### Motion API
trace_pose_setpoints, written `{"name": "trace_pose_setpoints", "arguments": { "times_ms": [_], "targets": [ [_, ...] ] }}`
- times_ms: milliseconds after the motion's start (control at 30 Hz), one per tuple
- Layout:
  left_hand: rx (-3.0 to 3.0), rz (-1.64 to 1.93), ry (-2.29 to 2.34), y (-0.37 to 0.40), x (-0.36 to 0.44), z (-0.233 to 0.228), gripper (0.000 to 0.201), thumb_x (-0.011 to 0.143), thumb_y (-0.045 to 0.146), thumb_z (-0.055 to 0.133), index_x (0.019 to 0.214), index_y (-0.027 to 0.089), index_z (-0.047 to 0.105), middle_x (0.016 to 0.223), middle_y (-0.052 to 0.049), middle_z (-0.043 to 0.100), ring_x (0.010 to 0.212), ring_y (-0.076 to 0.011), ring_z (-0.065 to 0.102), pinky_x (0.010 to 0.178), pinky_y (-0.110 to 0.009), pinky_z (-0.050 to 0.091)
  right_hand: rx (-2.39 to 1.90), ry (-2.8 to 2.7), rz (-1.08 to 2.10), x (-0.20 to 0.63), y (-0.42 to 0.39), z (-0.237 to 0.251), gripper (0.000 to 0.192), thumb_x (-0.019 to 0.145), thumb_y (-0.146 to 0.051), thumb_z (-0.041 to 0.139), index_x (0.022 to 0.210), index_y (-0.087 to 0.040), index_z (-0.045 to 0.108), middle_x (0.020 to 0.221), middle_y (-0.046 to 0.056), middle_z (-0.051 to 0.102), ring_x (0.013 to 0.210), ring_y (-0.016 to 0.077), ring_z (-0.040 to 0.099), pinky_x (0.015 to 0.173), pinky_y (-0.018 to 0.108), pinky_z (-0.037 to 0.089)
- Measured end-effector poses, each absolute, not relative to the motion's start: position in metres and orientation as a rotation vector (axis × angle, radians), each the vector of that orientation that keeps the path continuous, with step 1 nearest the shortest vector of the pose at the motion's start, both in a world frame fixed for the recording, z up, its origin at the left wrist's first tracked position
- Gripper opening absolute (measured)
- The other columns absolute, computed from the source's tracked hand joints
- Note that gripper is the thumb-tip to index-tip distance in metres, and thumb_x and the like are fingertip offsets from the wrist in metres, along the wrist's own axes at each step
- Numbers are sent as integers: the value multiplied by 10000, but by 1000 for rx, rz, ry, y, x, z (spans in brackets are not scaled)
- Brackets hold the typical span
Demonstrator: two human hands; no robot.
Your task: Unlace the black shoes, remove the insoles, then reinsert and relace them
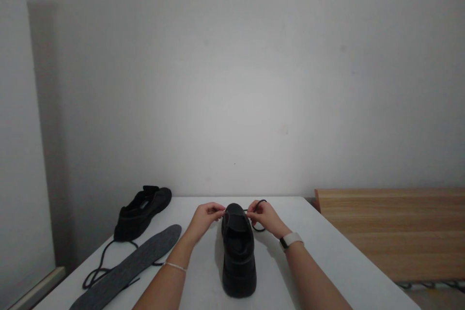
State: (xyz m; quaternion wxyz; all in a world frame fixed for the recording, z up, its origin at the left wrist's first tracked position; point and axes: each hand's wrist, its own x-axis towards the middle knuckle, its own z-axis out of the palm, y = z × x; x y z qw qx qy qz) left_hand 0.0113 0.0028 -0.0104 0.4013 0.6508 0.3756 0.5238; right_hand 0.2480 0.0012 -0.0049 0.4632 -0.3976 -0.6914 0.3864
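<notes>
A black shoe stands upright on the white table with its heel toward me and its toe toward the wall. My left hand is at the left side of its front, thumb and fingers pinched at the shoe's edge; what they hold is too small to make out. On the opposite side, my right hand pinches a black shoelace that runs out from the shoe and loops around the fingers. The tongue of the shoe lies between both hands.
Another black shoe sits at the table's back left. A grey insole lies in front of it, over a loose black lace. The white table meets the wall; a wooden panel stands beyond its right edge.
</notes>
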Motion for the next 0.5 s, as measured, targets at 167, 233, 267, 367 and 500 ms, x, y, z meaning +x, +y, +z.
{"name": "trace_pose_setpoints", "arguments": {
  "times_ms": [167, 233, 267, 367, 500],
  "targets": [
    [1521, 1294, 771, 0, 9, -8, 275, 654, 330, 719, 827, 117, 696, 869, -103, 718, 805, -200, 652, 803, -337, 487, -976, -1702, 967, 247, 0, -4, 235, 635, -319, 701, 693, -154, 545, 560, -32, 566, 479, 121, 560, 467, 236, 432],
    [1503, 1289, 779, -1, 9, -7, 276, 641, 321, 731, 815, 111, 689, 835, -96, 719, 793, -197, 657, 809, -340, 485, -960, -1703, 983, 248, 1, -5, 254, 633, -341, 703, 696, -157, 540, 563, -33, 564, 479, 120, 557, 467, 239, 436],
    [1491, 1296, 790, -1, 9, -7, 274, 635, 322, 735, 805, 113, 683, 806, -88, 717, 776, -195, 660, 802, -341, 487, -954, -1701, 991, 248, 2, -6, 264, 630, -352, 705, 696, -159, 537, 564, -35, 562, 476, 118, 553, 465, 241, 438],
    [1488, 1321, 822, 0, 9, -9, 272, 607, 308, 749, 788, 124, 664, 734, -52, 696, 718, -182, 656, 738, -322, 492, -943, -1696, 1001, 248, 4, -9, 290, 626, -378, 710, 703, -162, 533, 573, -38, 560, 468, 111, 543, 466, 245, 445],
    [1575, 1323, 844, 2, 9, -12, 243, 584, 235, 753, 780, 125, 663, 700, -27, 665, 675, -149, 613, 660, -271, 464, -945, -1701, 991, 248, 6, -12, 299, 632, -384, 714, 714, -159, 536, 589, -34, 565, 471, 107, 540, 473, 246, 446]
  ]
}}
